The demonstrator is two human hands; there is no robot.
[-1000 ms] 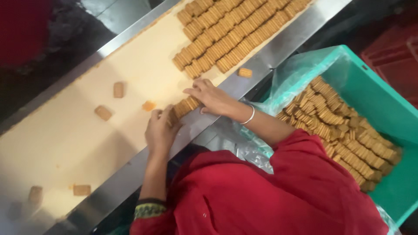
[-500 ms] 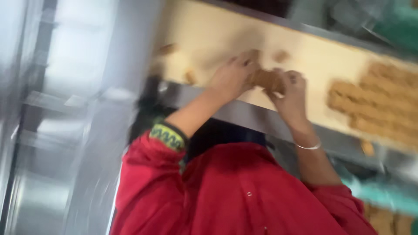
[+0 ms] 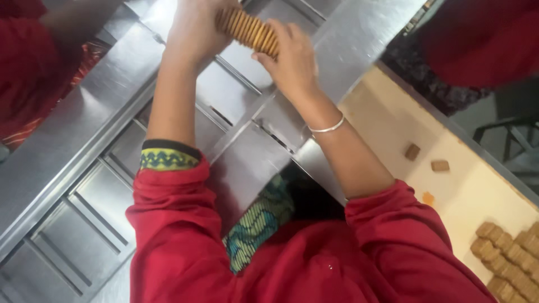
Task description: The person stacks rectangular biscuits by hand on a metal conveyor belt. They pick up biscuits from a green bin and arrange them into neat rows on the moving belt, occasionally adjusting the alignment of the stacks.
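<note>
While both arms stretch over the steel machine panels [image 3: 84, 146], the left hand [image 3: 193, 31] and right hand [image 3: 292, 62] press in on either end of a row of biscuits [image 3: 250, 29], held raised between them. Loose biscuits [image 3: 439, 165] lie on the cream belt [image 3: 477, 191] at right, near packed rows [image 3: 508, 258].

A row of biscuits [image 3: 250, 29] is held between the left hand [image 3: 193, 31] and the right hand [image 3: 292, 62], one at each end, above the metal channels [image 3: 224, 106] near the top edge of the view. Right of the channels lies the conveyor belt [image 3: 471, 191]. Two loose biscuits [image 3: 426, 159] lie on the belt near its left edge. Stacked biscuits [image 3: 508, 258] lie on it at the lower right corner.
</note>
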